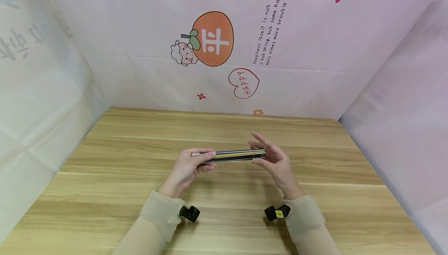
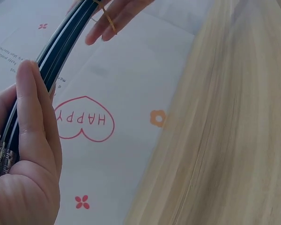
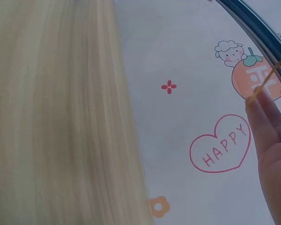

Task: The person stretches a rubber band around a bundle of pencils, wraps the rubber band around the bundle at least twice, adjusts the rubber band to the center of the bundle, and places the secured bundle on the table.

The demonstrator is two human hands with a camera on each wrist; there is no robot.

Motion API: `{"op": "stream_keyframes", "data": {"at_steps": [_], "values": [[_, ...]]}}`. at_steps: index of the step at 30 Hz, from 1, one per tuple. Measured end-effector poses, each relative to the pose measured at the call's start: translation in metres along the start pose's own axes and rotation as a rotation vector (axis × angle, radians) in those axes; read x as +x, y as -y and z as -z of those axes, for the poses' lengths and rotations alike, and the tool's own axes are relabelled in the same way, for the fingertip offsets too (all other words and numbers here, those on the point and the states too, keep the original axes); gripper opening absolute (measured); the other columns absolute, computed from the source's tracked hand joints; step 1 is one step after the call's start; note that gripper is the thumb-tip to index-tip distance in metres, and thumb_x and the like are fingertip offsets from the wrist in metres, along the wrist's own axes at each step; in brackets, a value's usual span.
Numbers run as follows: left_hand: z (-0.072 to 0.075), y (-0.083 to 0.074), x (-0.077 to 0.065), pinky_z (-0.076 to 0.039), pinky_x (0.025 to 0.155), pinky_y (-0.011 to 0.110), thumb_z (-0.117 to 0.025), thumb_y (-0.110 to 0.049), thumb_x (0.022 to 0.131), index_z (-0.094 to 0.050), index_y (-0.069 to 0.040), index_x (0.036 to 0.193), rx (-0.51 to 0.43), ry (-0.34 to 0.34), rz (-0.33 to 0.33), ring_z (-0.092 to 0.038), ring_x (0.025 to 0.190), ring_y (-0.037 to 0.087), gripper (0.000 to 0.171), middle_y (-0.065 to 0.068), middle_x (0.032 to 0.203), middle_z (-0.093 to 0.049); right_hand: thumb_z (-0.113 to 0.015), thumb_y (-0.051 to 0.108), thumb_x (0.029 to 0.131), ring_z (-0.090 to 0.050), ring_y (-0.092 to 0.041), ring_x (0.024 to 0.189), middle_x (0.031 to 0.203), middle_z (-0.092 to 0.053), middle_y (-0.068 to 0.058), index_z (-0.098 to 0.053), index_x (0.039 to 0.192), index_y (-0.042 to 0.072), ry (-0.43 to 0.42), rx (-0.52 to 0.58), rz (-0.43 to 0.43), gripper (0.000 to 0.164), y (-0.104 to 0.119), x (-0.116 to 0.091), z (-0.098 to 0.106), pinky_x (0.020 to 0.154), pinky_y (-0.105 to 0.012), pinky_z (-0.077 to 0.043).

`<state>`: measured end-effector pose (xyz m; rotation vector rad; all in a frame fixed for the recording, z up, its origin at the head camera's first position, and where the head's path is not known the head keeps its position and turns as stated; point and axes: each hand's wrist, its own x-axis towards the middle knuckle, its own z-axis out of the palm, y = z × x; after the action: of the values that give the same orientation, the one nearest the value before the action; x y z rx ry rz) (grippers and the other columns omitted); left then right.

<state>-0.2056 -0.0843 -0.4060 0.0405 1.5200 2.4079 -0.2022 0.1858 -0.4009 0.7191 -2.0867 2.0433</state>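
A slim bundle of pencils [image 1: 234, 155], dark with a yellow one among them, is held nearly level above the table. Near its left end my left hand [image 1: 187, 166] grips it, thumb on the near side. At the other end is my right hand [image 1: 280, 165], thumb below and fingers spread above. A thin tan rubber band [image 2: 108, 18] stretches from the bundle to the right fingertips, which hook it. The right wrist view shows the rubber band [image 3: 269, 75] taut beside the pencils; the right thumb is out of sight there.
Below the hands lies a wood-grain table [image 1: 105, 192]. A white printed cloth [image 1: 297, 44] stands along its back edge, with pale cloth sides at left and right. Each wrist carries a small black camera [image 1: 189, 213].
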Motion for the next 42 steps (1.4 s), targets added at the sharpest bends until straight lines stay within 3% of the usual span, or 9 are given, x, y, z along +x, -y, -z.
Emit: {"op": "stream_keyframes", "data": {"at_steps": [4, 7, 12, 20, 25, 29, 35, 40, 42], "values": [[-0.001, 0.001, 0.000, -0.064, 0.073, 0.027, -0.072, 0.000, 0.088, -0.057, 0.019, 0.124, 0.053, 0.014, -0.017, -0.074, 0.070, 0.016, 0.043, 0.017, 0.100, -0.074, -0.070, -0.006, 0.086, -0.061, -0.015, 0.123, 0.133, -0.065, -0.004, -0.052, 0.142, 0.003, 0.036, -0.030, -0.034, 0.060, 0.003, 0.000, -0.001, 0.090, -0.024, -0.059], [-0.002, 0.001, 0.000, -0.065, 0.074, 0.029, -0.072, 0.001, 0.087, -0.059, 0.019, 0.120, 0.105, 0.031, -0.040, -0.074, 0.070, 0.017, 0.040, 0.019, 0.102, -0.074, -0.071, -0.002, 0.088, -0.064, -0.013, 0.120, 0.131, -0.067, 0.003, -0.055, 0.139, 0.001, 0.055, -0.048, -0.056, 0.054, 0.001, 0.000, -0.001, 0.089, -0.024, -0.059], [-0.005, 0.000, -0.001, -0.065, 0.073, 0.034, -0.073, 0.000, 0.086, -0.064, 0.017, 0.114, 0.218, 0.064, -0.062, -0.074, 0.067, 0.017, 0.034, 0.011, 0.089, -0.076, -0.068, 0.004, 0.092, -0.068, -0.009, 0.112, 0.127, -0.068, 0.010, -0.059, 0.133, -0.003, 0.079, -0.077, -0.115, 0.043, -0.003, 0.001, 0.001, 0.081, -0.022, -0.060], [-0.004, -0.005, -0.002, -0.065, 0.070, 0.036, -0.076, -0.005, 0.085, -0.070, 0.012, 0.107, 0.381, 0.153, -0.103, -0.073, 0.068, 0.016, 0.029, 0.019, 0.088, -0.076, -0.073, 0.019, 0.091, -0.065, -0.006, 0.110, 0.114, -0.074, 0.008, -0.070, 0.120, 0.002, 0.075, -0.118, -0.343, 0.034, -0.009, 0.001, 0.005, 0.087, -0.018, -0.056], [-0.004, -0.006, -0.005, -0.065, 0.070, 0.038, -0.076, -0.007, 0.085, -0.072, 0.010, 0.105, 0.445, 0.231, -0.091, -0.073, 0.067, 0.016, 0.026, 0.016, 0.086, -0.076, -0.069, 0.018, 0.093, -0.073, -0.010, 0.094, 0.101, -0.077, 0.005, -0.079, 0.098, 0.015, 0.086, 0.070, -0.490, 0.011, -0.014, 0.002, 0.009, 0.077, -0.024, -0.062], [-0.004, -0.005, -0.006, -0.065, 0.070, 0.039, -0.076, -0.008, 0.086, -0.072, 0.010, 0.106, 0.444, 0.268, -0.076, -0.074, 0.067, 0.017, 0.027, 0.018, 0.087, -0.076, -0.064, 0.018, 0.097, -0.074, -0.011, 0.091, 0.098, -0.077, 0.003, -0.079, 0.090, 0.021, 0.125, 0.252, -0.556, 0.016, -0.011, 0.001, 0.010, 0.076, -0.024, -0.063], [-0.004, -0.002, -0.005, -0.065, 0.070, 0.036, -0.076, -0.007, 0.086, -0.068, 0.015, 0.110, 0.343, 0.227, -0.085, -0.073, 0.066, 0.016, 0.034, 0.022, 0.085, -0.074, -0.061, 0.024, 0.100, -0.071, -0.007, 0.096, 0.100, -0.077, 0.003, -0.078, 0.095, 0.015, 0.214, 0.502, -0.555, 0.020, 0.001, 0.001, 0.000, 0.082, -0.019, -0.060], [-0.004, 0.003, -0.003, -0.065, 0.070, 0.030, -0.071, -0.002, 0.088, -0.070, 0.010, 0.108, 0.198, 0.172, -0.083, -0.072, 0.066, 0.015, 0.023, 0.007, 0.084, -0.076, -0.056, 0.030, 0.102, -0.070, -0.008, 0.103, 0.108, -0.075, -0.002, -0.075, 0.104, 0.008, 0.193, 0.678, -0.492, 0.029, -0.009, 0.001, -0.011, 0.092, -0.018, -0.057], [-0.004, 0.006, -0.002, -0.065, 0.069, 0.030, -0.070, -0.001, 0.089, -0.072, 0.007, 0.105, 0.139, 0.153, -0.083, -0.072, 0.066, 0.015, 0.017, 0.006, 0.086, -0.075, -0.048, 0.032, 0.105, -0.069, -0.010, 0.107, 0.113, -0.073, -0.005, -0.073, 0.109, 0.005, 0.171, 0.782, -0.485, 0.036, -0.015, 0.000, -0.016, 0.094, -0.018, -0.056]]}}
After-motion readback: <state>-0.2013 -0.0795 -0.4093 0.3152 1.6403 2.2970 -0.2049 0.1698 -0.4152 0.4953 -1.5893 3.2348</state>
